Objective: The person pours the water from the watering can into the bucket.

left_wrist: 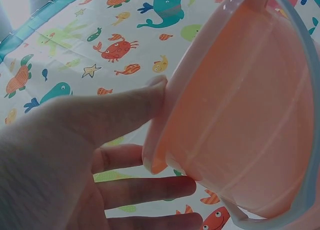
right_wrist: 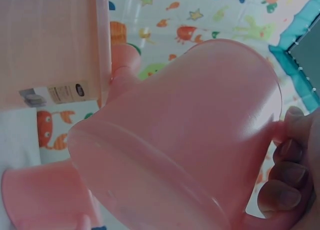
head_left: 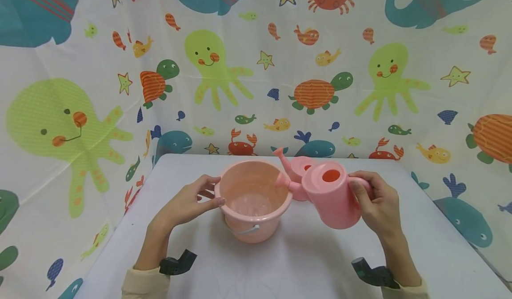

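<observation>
A pale pink bucket (head_left: pixel 256 233) stands on the white table, its light blue handle (head_left: pixel 250 230) hanging down at the front. My left hand (head_left: pixel 198 200) grips the left rim, thumb (left_wrist: pixel 145 102) against the rim and some fingers below it in the left wrist view. My right hand (head_left: pixel 378 201) holds a pink watering can (head_left: pixel 334 201) by its handle, fingers curled round it. The can is raised and tilted left, its spout end (head_left: pixel 282 180) over the bucket's right rim. Inside the bucket, the bottom glints.
A second pink watering can (head_left: pixel 298 166) stands behind the held one, partly hidden by it. The white table (head_left: pixel 188 268) reaches back to a curtain (head_left: pixel 256 90) printed with sea animals. A label (right_wrist: pixel 60 93) is stuck on the bucket's side.
</observation>
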Tool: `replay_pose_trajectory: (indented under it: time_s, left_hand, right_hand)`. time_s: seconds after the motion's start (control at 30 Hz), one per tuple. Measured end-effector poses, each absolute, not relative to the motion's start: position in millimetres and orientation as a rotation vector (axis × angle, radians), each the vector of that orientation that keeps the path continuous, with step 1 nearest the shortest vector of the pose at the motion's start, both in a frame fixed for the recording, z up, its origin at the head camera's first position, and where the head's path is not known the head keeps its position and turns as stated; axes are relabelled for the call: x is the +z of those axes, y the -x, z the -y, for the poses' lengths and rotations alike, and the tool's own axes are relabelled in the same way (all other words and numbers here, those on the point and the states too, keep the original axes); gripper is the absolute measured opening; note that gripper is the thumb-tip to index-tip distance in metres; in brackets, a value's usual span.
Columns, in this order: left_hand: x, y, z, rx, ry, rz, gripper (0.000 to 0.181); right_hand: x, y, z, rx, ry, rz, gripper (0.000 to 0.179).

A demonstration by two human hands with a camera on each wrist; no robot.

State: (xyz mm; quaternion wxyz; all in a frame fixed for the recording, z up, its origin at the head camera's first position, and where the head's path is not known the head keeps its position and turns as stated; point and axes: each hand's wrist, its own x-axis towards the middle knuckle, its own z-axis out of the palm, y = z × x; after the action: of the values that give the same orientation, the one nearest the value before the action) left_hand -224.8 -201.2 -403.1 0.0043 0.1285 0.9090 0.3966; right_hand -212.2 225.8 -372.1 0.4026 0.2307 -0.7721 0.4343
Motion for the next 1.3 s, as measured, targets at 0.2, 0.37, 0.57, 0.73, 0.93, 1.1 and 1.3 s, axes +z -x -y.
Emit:
replay_pose_trajectory:
  time_s: [0.2,0.37,0.57,0.73,0.93,1.1,1.3]
  left_hand:
    - [-401.2,224.7,201.1,1.231,-0.404,-2.851,0.066]
    - [-399.7,225.3,200.8,1.227,-0.401,-2.847,0.063]
    - [-399.6,225.6,200.6,1.223,-0.398,-2.845,0.063]
    - [-400.0,225.4,200.6,1.22,-0.393,-2.848,0.063]
    - [-400.2,225.0,201.1,1.224,-0.383,-2.839,0.065]
    - [-400.2,224.4,201.2,1.224,-0.376,-2.837,0.064]
    - [-399.9,224.7,200.9,1.225,-0.376,-2.836,0.064]
  right_hand:
    - [-372.5,212.7,-225.6,1.081,-0.588,1.937,0.031]
    - [-368.6,209.6,-224.7,1.087,-0.589,1.954,0.031]
    - [-369.4,209.9,-225.0,1.083,-0.595,1.95,0.032]
    - [-371.7,211.7,-225.9,1.069,-0.595,1.942,0.033]
    - [-371.5,211.8,-225.7,1.062,-0.595,1.943,0.033]
    - [-371.1,211.6,-225.5,1.065,-0.599,1.945,0.033]
    - [-370.8,211.3,-226.2,1.067,-0.604,1.946,0.034]
